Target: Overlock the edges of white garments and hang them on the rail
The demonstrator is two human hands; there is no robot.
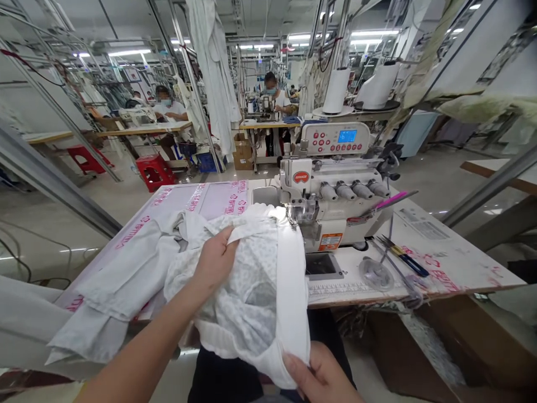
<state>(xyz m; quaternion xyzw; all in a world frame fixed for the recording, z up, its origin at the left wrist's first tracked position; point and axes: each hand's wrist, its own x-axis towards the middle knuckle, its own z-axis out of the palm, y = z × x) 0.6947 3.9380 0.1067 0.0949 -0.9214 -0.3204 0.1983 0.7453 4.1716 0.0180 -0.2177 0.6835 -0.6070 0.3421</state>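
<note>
A white garment with a faint grey pattern [247,280] and a wide white waistband [290,280] spreads from the sewing machine's needle area down over the table's front edge. My left hand [216,257] is closed on a folded edge of the garment, left of the machine. Low at the front, my right hand [314,372] pinches the waistband's bottom end between thumb and fingers. The waistband's upper end lies at the presser foot of the overlock sewing machine [331,190], under a bright lamp. Its blue display is lit.
More pale cloth [134,268] lies on the table's left side. Snips [403,256] and a small clear round dish [375,273] are right of the machine. White thread cones [337,92] stand behind. Co-workers sit at machines farther back; a cardboard box [419,352] is below right.
</note>
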